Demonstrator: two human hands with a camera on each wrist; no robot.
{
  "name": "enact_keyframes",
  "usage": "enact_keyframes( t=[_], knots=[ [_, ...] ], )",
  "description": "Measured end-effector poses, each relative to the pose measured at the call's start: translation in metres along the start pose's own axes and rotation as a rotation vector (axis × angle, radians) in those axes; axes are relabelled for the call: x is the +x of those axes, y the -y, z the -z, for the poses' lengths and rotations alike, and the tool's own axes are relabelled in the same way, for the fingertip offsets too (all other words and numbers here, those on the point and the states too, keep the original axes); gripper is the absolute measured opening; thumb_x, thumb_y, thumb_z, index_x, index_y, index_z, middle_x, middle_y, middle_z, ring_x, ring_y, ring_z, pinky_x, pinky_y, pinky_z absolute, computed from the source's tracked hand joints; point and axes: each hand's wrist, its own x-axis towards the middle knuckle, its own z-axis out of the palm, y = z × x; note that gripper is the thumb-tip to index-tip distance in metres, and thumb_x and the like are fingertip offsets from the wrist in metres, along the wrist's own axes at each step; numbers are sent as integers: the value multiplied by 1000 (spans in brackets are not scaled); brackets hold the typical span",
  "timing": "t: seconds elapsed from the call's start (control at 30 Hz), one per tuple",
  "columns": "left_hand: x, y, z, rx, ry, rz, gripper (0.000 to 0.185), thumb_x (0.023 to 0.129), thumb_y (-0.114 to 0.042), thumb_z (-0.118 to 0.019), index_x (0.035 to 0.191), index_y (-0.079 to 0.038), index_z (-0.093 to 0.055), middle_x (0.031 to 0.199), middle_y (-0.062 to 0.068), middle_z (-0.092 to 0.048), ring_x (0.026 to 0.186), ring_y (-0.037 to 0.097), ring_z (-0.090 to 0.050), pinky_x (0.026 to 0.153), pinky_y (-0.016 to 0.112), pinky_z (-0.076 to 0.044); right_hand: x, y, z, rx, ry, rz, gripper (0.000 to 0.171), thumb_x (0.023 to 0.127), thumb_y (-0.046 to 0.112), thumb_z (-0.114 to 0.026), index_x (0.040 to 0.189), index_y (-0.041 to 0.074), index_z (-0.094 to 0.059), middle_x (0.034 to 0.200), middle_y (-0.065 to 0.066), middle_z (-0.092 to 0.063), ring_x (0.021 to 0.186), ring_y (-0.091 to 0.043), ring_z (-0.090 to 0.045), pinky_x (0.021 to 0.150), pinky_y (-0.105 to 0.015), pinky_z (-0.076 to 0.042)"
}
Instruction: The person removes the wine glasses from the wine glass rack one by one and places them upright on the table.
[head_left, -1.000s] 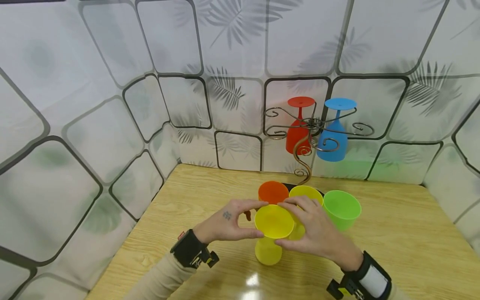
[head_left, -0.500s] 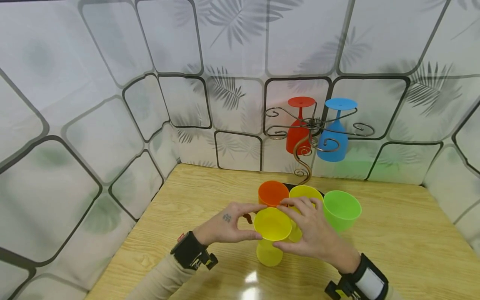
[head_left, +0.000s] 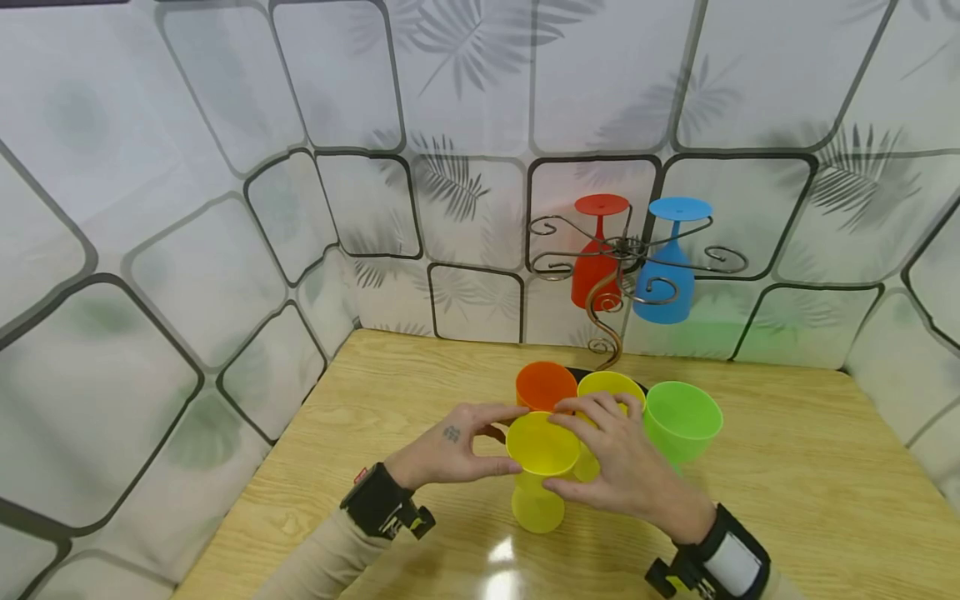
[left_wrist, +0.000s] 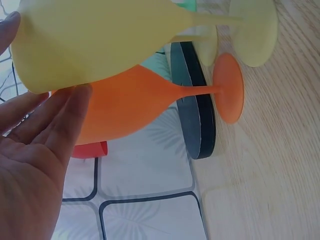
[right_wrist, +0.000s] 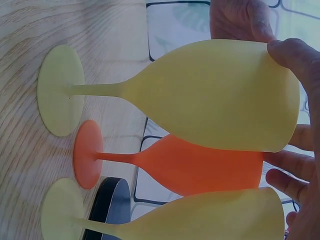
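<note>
Looking past the front yellow goblet (head_left: 542, 443) to pale wall covering (head_left: 168, 296), printed with dark-edged blocks and grey leaves, on its far side and to its left. Finding beneath it a wood-grain table (head_left: 420, 358), bright with reflected light just on the near side. Seeing, behind it and to its right, a scrolled metal rack (head_left: 622, 247), bearing a red goblet (head_left: 592, 282) and a blue goblet (head_left: 666, 283), both upside down. Gripping the front yellow goblet, upright, by its bowl near the rim: left hand (head_left: 457, 446) on its left side, right hand (head_left: 624, 457) on its right, thumb nearer and fingers farther in each. Cannot tell about contact between its foot and the wood. Making out, just behind it, an upright orange goblet (head_left: 546, 385); behind and to its right, a back yellow goblet (head_left: 611, 384); farther right, a green goblet (head_left: 682, 412). Spotting the rack's dark base (left_wrist: 195, 125) behind it, and black wrist straps (head_left: 375, 498) to either side.
</note>
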Motion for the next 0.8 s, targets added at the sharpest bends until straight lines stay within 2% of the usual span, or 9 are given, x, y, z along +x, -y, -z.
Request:
enact_keyframes(
  t=[0.3,0.5,0.67,0.8],
  knots=[
    [-1,0,1,-20,3,44,61,93,-17,-75,147,-4,-51,142,10,-62,125,16,-62,100,31,-55,0,1,-2,-1,-6,3,64,85,70,-68,116,14,-71,121,-4,-64,110,-24,-54,92,-58,-29],
    [-2,-1,3,34,-22,52,56,93,-23,-74,144,-10,-55,137,1,-63,119,13,-61,96,33,-56,0,2,-1,0,-10,3,64,85,70,-68,118,15,-69,122,-5,-64,112,-25,-54,93,-59,-28],
    [-1,-2,9,119,-92,8,46,95,-26,-71,137,-10,-59,131,6,-62,112,15,-59,87,35,-57,0,3,-1,4,-6,0,65,84,71,-69,120,17,-69,125,-5,-64,113,-25,-54,93,-59,-28],
    [1,-3,12,139,-118,-35,43,98,-28,-68,135,-6,-60,133,11,-61,116,19,-59,86,34,-57,-1,4,-2,5,4,4,64,85,71,-68,120,19,-69,125,-5,-64,115,-26,-54,94,-59,-28]
  ],
)
